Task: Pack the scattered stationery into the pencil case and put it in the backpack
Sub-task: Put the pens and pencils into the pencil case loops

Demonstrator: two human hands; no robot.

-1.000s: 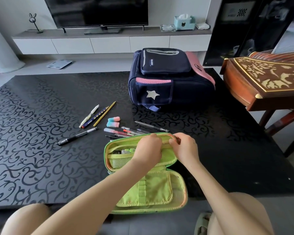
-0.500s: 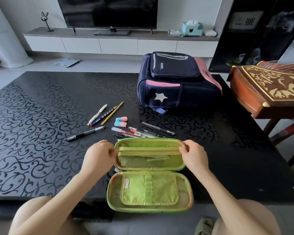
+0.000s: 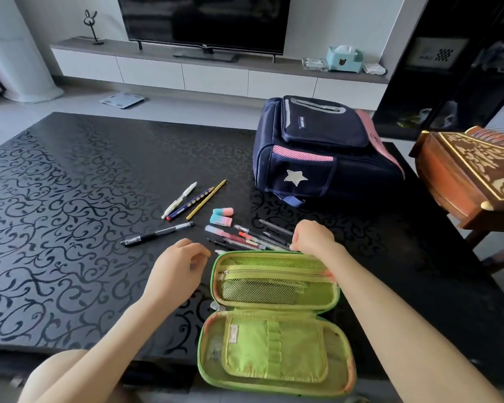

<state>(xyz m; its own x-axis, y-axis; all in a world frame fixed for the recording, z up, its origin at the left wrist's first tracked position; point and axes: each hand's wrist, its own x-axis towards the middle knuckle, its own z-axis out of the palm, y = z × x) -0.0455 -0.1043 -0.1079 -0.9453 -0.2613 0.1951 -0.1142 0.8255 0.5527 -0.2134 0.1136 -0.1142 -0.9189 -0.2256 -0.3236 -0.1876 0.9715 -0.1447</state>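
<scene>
Lying open on black patterned table (image 3: pixel 70 199): pencil case (image 3: pixel 274 321) | TV cabinet (image 3: pixel 216 74) behind | left hand (image 3: pixel 178 269) grip apart | right hand (image 3: pixel 313 237) grip unclear

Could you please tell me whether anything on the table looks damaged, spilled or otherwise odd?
Nothing looks spilled or broken. The green pencil case lies open with its near half overhanging the table edge, and its rim looks worn to orange in places. The pens are simply scattered, unpacked.
</scene>
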